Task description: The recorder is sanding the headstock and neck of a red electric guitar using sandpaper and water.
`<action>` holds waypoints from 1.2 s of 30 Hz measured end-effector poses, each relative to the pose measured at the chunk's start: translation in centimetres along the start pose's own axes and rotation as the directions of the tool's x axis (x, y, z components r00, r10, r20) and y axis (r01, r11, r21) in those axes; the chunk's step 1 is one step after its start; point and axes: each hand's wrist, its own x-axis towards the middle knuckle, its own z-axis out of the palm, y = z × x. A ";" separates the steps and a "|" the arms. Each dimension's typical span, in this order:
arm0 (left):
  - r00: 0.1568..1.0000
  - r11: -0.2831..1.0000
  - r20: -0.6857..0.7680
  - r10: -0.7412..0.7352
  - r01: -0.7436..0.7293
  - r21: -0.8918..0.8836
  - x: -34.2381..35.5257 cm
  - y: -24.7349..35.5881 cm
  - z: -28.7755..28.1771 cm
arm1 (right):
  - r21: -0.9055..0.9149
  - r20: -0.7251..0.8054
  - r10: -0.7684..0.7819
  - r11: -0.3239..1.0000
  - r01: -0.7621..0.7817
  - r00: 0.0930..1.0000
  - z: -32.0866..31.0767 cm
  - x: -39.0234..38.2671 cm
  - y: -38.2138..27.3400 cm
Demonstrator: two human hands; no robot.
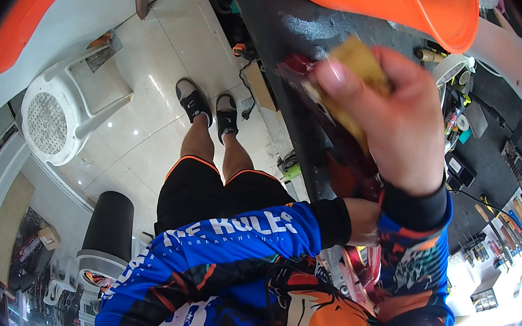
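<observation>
Near the upper middle my right hand (393, 113), blurred, grips a yellow rectangular pad or sheet (361, 59) with thumb and fingers. The pad lies against or just over a long, glossy dark-red piece (293, 71) on the black worktop (275, 31); whether they touch is unclear. My left hand (362, 221) is lower down, mostly behind my right forearm and sleeve, at the lower end of the red piece, so its fingers are hidden. Pale powdery patches mark the worktop beside the pad.
Orange curved pieces (430, 9) sit at top right and far left. Small tools (463, 114) and screwdrivers (509, 221) cover the bench's right side. A white plastic stool (85, 106) stands on the tiled floor, with a black bin (108, 226) below it.
</observation>
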 end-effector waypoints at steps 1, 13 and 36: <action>0.988 0.979 -0.134 -0.079 0.052 -0.197 -0.1 0.2 0.1 | 0.073 0.004 -0.066 0.995 0.066 0.998 0.1 0.4 0.0; 0.908 0.412 0.228 0.352 -0.369 0.833 -0.5 -0.7 -1.0 | 0.134 0.007 0.067 0.989 -0.068 0.998 -1.8 -4.3 3.0; 0.928 0.514 0.105 0.357 -0.289 0.808 -0.9 -1.7 0.7 | 0.003 0.017 0.029 1.000 -0.029 0.999 -0.5 -0.5 -0.2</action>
